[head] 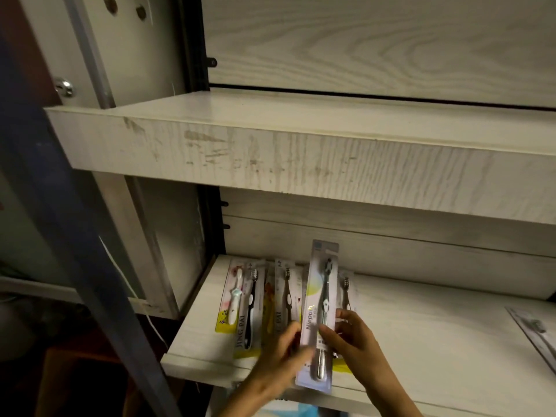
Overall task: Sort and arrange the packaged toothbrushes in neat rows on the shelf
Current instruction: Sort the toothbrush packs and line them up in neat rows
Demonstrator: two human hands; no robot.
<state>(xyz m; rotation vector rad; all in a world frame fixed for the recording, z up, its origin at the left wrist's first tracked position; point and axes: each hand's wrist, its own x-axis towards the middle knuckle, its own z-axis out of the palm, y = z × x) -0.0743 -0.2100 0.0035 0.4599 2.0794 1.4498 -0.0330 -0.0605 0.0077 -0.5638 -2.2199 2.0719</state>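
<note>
Gripping a grey toothbrush pack (pixel 319 296) by its lower half, both hands clamped on it. Left hand (pixel 281 353) curled round the pack's left edge, right hand (pixel 352 338) curled round the right edge, close together with only the pack's width between. Held lengthwise, brush head pointing toward the back, bottom end sticking out past the front edge of the lower shelf (pixel 421 332). Raised over a row of packs (pixel 269 311) lying flat at the left end of that shelf; hard to tell whether touching them or just above.

In the row, side by side with edges overlapping:
- At the far left, a pack with a white and a black brush (pixel 243 302), printed JING PAI along a yellow strip.
- Next, a pack with one dark brush (pixel 287 291).
- Just right of the held one and partly hidden, another pack with a dark brush (pixel 347 288).

All brush heads pointing the same way, toward the back. Well apart, at the far right of the shelf, one more pack (pixel 534 332) lying at an angle, cut off by the frame.

Above, a thick pale wood-grain upper shelf (pixel 301 152), scuffed along its front face. Behind, a wood-grain back panel (pixel 361 40). At the left, a slanting blue post (pixel 45 206) and a shiny metal knob (pixel 63 87).
</note>
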